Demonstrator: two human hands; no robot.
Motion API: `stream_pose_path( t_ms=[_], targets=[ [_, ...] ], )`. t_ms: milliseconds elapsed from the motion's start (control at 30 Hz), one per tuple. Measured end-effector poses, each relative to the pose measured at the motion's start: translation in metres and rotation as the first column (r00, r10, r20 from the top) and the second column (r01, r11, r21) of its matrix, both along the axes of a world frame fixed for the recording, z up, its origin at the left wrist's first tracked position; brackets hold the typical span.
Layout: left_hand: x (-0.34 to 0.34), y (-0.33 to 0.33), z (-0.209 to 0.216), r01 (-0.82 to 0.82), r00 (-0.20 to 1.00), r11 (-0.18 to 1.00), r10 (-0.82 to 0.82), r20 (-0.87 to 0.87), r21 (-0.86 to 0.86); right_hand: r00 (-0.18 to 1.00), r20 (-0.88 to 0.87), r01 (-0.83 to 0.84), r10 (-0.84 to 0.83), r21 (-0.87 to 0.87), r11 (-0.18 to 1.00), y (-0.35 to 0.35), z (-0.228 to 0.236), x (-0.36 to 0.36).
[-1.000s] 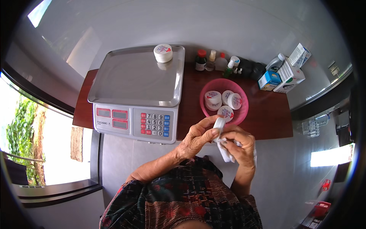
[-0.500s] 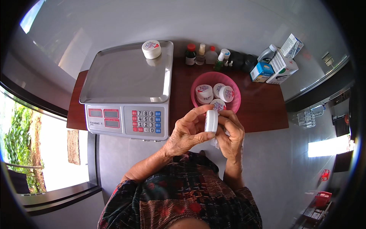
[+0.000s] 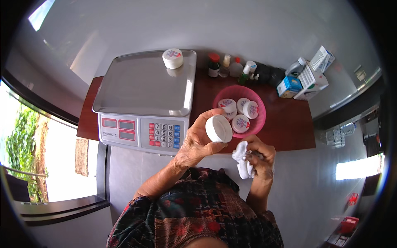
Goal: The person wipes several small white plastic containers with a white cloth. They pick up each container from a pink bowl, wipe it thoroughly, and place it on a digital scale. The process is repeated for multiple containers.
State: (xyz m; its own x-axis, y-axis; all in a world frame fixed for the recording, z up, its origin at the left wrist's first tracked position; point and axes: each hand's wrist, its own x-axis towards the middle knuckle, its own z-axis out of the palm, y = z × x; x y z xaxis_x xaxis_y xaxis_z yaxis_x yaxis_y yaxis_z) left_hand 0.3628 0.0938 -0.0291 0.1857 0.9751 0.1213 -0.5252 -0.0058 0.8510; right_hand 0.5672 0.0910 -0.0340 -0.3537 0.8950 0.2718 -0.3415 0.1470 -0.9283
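My left hand (image 3: 197, 138) grips a small white round tub (image 3: 219, 128) by its rim, in front of the pink basin. The tub is tilted so a plain, recessed round face shows; I cannot tell whether this is its underside or an open side. Lower and to the right, my right hand (image 3: 260, 157) is closed around a crumpled white cloth (image 3: 245, 160), apart from the tub. Several similar white tubs with printed lids, such as one lidded tub (image 3: 240, 123), lie in the pink basin (image 3: 260, 118). Another white tub (image 3: 173, 59) stands on the scale's steel pan.
A grey-white digital scale (image 3: 140, 133) with a wide steel pan (image 3: 142, 84) takes up the left of the dark red table (image 3: 289, 134). Along the back wall stand a red-capped bottle (image 3: 214, 66) and several other bottles. A blue box (image 3: 288, 86) and white cartons (image 3: 311, 82) sit at the back right.
My right hand has come away from the tub, moving down and right with the cloth. My left hand has turned the tub from edge-on to show its recessed face. The view has shifted slightly.
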Motion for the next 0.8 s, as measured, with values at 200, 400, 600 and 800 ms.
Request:
stream_pose_path(
  t_ms=[200,400,600,800],
  targets=[
    [-0.050,0.017,0.028,-0.239,0.969,0.971,0.240,-0.067,0.024,0.992,-0.054,0.111,-0.114,-0.063,0.992,-0.004,0.004,0.001],
    [-0.132,0.047,0.050,-0.459,0.803,0.888,0.415,-0.427,0.001,0.990,-0.034,0.132,-0.134,-0.055,0.990,0.000,-0.004,-0.002],
    [-0.158,0.085,0.054,-0.528,0.515,0.828,0.490,-0.703,0.190,0.993,-0.008,0.118,-0.118,-0.051,0.992,0.001,-0.005,-0.010],
    [-0.189,0.149,0.007,-0.474,0.367,0.812,0.533,-0.762,0.340,0.993,0.032,0.114,-0.112,-0.060,0.992,0.001,-0.006,-0.016]
  ],
)
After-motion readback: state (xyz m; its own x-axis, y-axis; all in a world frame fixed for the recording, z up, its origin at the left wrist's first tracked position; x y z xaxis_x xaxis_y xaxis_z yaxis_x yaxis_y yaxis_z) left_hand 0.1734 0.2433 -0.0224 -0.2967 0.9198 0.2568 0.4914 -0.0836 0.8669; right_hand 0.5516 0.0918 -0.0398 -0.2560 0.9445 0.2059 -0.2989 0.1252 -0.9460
